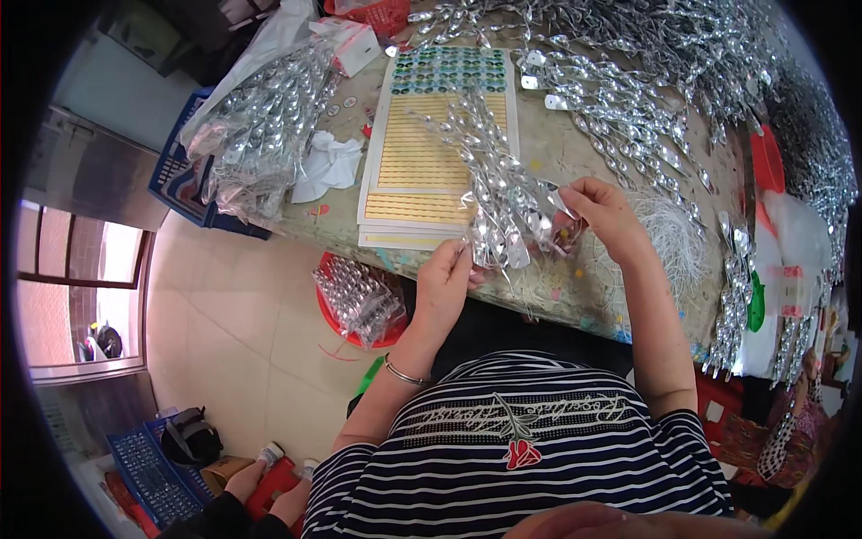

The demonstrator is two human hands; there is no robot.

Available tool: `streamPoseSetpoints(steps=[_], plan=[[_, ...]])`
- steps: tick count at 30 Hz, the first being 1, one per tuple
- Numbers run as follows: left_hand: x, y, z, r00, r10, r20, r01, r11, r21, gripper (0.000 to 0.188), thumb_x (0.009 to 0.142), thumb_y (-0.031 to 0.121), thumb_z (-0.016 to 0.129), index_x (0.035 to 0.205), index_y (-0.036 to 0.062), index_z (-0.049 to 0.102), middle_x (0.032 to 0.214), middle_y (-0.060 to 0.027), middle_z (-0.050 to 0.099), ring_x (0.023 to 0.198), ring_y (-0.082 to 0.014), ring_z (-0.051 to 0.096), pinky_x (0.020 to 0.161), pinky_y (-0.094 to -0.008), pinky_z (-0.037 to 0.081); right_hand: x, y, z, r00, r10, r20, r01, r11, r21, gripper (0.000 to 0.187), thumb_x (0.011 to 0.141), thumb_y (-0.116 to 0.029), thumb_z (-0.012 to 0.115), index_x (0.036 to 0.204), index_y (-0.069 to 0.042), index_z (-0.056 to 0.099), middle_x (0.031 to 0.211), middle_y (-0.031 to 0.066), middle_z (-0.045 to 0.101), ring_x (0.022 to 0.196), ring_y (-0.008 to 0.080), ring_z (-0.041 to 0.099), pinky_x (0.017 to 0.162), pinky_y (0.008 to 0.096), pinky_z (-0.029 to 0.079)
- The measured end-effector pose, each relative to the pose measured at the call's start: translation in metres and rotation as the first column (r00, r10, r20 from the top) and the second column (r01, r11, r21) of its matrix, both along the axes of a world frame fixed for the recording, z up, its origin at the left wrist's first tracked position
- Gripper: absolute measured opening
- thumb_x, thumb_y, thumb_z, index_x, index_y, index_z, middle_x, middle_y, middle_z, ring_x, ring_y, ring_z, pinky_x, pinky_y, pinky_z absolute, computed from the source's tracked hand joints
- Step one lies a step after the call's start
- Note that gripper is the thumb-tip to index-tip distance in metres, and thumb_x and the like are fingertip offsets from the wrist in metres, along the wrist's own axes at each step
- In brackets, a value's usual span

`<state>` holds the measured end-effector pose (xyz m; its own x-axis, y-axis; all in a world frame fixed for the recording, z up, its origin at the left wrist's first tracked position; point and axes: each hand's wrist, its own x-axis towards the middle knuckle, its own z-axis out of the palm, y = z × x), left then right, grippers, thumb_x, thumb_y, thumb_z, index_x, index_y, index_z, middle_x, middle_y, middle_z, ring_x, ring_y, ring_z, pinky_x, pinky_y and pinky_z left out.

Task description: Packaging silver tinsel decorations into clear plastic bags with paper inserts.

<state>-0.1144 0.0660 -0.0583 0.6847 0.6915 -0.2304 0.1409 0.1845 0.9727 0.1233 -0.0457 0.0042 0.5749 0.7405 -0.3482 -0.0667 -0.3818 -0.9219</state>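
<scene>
Silver, shiny leaf sprigs (503, 211) hung bunched between my two hands above the near edge of the table (575, 153). My left hand (442, 286) pinched the bundle's lower end, fingers clenched on it, a bangle on that wrist. My right hand (606, 214) gripped the upper right side, fingers closed on the foil. Beside the bundle lay a stack of yellow sticker sheets (422, 166). More silver sprigs (646, 99) covered the far table. A red basket (359, 301) of them sat on the floor below.
</scene>
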Motion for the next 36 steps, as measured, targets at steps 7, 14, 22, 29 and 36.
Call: streamPoseSetpoints(steps=[7,14,22,29,36], plan=[[0.001,0.003,0.008,1.000,0.014,0.015,-0.014,1.000,0.019,0.019,0.099,0.018,0.051,0.103,0.0011,0.060,0.076,-0.0039,0.064,0.066,-0.0088,0.063,0.057,-0.0202,0.048,-0.003,0.006,0.004,0.992,0.062,-0.107,-0.058,0.997,0.043,0.019,0.094,-0.027,0.062,0.089,-0.009,0.062,0.074,-0.0031,0.058,0.069,0.0072,0.059,0.061,0.0218,0.043],[-0.006,0.007,-0.003,1.000,-0.022,-0.006,0.022,1.000,0.009,0.017,0.099,0.015,0.051,0.103,-0.0002,0.059,0.080,-0.0063,0.067,0.062,-0.0086,0.061,0.054,-0.0213,0.048,-0.011,0.006,0.001,0.994,-0.044,-0.099,0.045,0.999,0.007,0.024,0.097,-0.028,0.055,0.096,-0.006,0.064,0.074,-0.0039,0.056,0.067,0.0074,0.056,0.062,0.0223,0.044],[-0.007,0.005,0.008,1.000,0.008,-0.027,-0.010,0.998,-0.054,0.024,0.101,0.021,0.047,0.098,0.0003,0.059,0.078,-0.0077,0.065,0.061,-0.0105,0.061,0.052,-0.0212,0.047,-0.002,0.007,0.007,0.974,0.105,0.200,-0.100,0.994,-0.033,0.018,0.094,-0.018,0.058,0.099,-0.001,0.065,0.077,-0.0001,0.063,0.067,0.0070,0.056,0.063,0.0245,0.047],[0.002,0.030,0.050,0.999,0.005,0.053,-0.007,0.999,0.045,0.024,0.100,0.019,0.050,0.087,0.0006,0.058,0.072,-0.0078,0.066,0.055,-0.0092,0.060,0.049,-0.0209,0.047,0.017,0.036,0.067,0.963,0.185,0.195,-0.196,0.980,0.041,0.015,0.092,-0.017,0.061,0.093,-0.003,0.066,0.078,0.0024,0.066,0.067,0.0073,0.058,0.063,0.0232,0.047],[0.031,0.095,0.137,0.972,0.067,0.224,-0.138,0.938,0.317,0.030,0.099,0.024,0.049,0.082,0.0014,0.058,0.066,-0.0061,0.063,0.053,-0.0085,0.057,0.047,-0.0213,0.043,0.065,0.089,0.138,0.817,0.080,0.571,-0.224,0.957,0.186,0.020,0.094,-0.022,0.058,0.094,-0.003,0.064,0.071,-0.0021,0.056,0.065,0.0055,0.050,0.060,0.0217,0.040]])
